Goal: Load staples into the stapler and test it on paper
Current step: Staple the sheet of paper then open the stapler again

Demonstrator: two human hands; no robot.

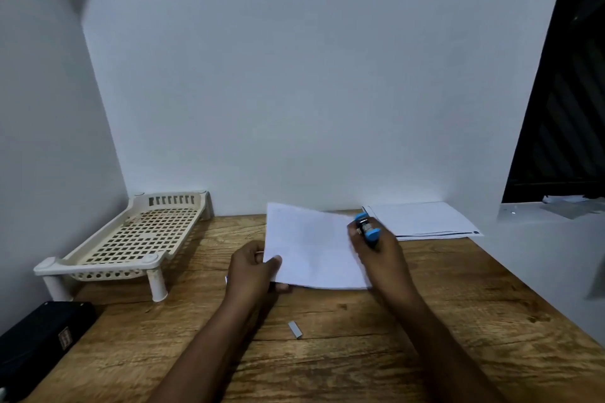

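Note:
A white sheet of paper (311, 245) is lifted off the wooden table (458, 304), tilted up toward the wall. My left hand (252, 275) pinches its near left corner, thumb on top. My right hand (381, 249) grips a small blue stapler (367, 227) at the sheet's right edge, its jaws at the paper. A short grey strip of staples (295, 329) lies loose on the table nearer to me, between my forearms.
A cream perforated plastic rack (131, 239) stands on legs at the back left. A black box (39, 340) sits at the near left corner. More white paper (425, 217) lies flat at the back right against the wall.

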